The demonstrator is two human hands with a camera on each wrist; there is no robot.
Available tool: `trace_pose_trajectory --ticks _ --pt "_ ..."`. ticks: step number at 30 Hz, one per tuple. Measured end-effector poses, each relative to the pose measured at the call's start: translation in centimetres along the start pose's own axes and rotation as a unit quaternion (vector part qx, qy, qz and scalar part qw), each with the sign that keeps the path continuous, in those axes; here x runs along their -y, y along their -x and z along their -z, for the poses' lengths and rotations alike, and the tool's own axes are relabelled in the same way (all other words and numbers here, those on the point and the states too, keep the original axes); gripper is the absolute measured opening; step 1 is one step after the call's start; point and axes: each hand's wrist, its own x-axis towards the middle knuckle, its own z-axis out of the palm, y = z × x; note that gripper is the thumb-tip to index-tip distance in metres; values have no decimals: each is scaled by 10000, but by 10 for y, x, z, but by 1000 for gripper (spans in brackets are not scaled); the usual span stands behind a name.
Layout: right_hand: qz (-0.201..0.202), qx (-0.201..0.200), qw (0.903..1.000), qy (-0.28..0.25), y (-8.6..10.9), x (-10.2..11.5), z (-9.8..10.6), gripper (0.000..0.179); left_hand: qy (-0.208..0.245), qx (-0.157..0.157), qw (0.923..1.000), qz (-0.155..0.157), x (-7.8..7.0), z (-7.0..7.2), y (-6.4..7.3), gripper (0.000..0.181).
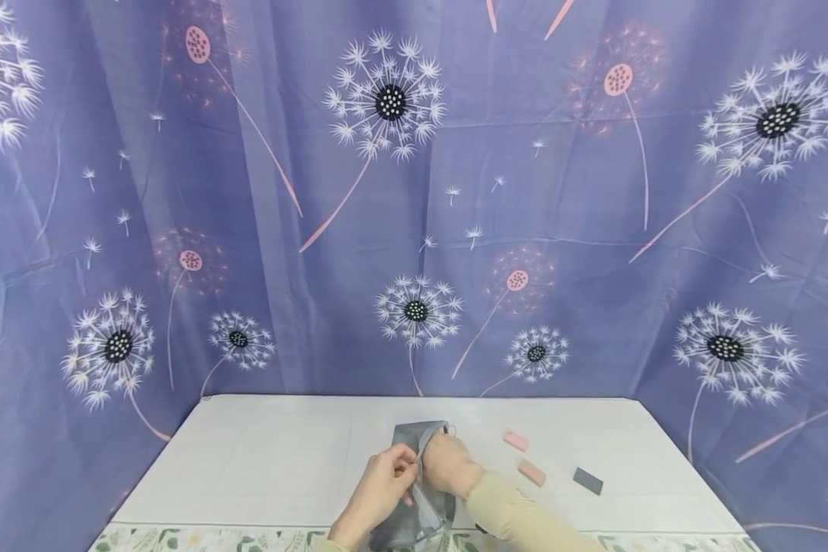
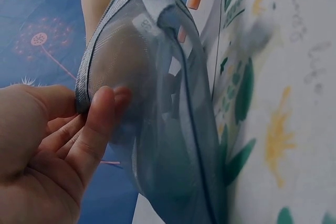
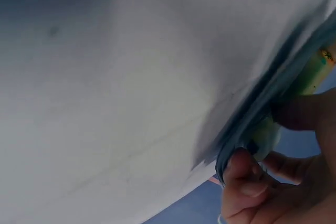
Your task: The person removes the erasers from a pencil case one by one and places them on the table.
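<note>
**Both hands hold a mesh pouch at the table's near edge**

Behind your hands hangs a blue dandelion-print curtain (image 1: pixel 414 192); under them lies the white table (image 1: pixel 262 460), its near edge trimmed with a leaf-print border (image 1: pixel 179 539). Between your hands, touching both, the grey mesh zip pouch (image 1: pixel 414 491) droops over that edge. Your left hand (image 1: pixel 379 487) pinches the pouch's zipped rim between thumb and fingers (image 2: pixel 97 124); your right hand (image 1: pixel 448 464), close beside it, is curled on the same rim, fingertips (image 3: pixel 241 166) gripping the fabric. The pouch looks light, soft and floppy, sagging wherever unsupported, and the mesh seems likely to slip; the stitched rim beside the zipper is probably the firmest place to take hold. To the right of your right hand, well apart, lie two pink erasers (image 1: pixel 516 440) (image 1: pixel 531 472) and, farther right, a dark grey block (image 1: pixel 588 481).
</note>
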Motion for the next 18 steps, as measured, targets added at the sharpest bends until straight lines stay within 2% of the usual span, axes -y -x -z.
trace_pose_trajectory --ticks 5,8,15,18 --pt "48 -218 9968 770 -1 2 -4 26 -8 -50 10000 -48 -1 0 0 6" --pt "148 -348 9941 1016 -1 2 -6 18 -17 -57 10000 -47 -2 0 0 5" --pt "177 -440 9957 801 -2 1 -4 17 -46 -18 10000 -24 -2 0 0 6" --pt "325 -525 9956 706 -1 1 0 16 -70 -53 10000 -10 0 2 0 7"
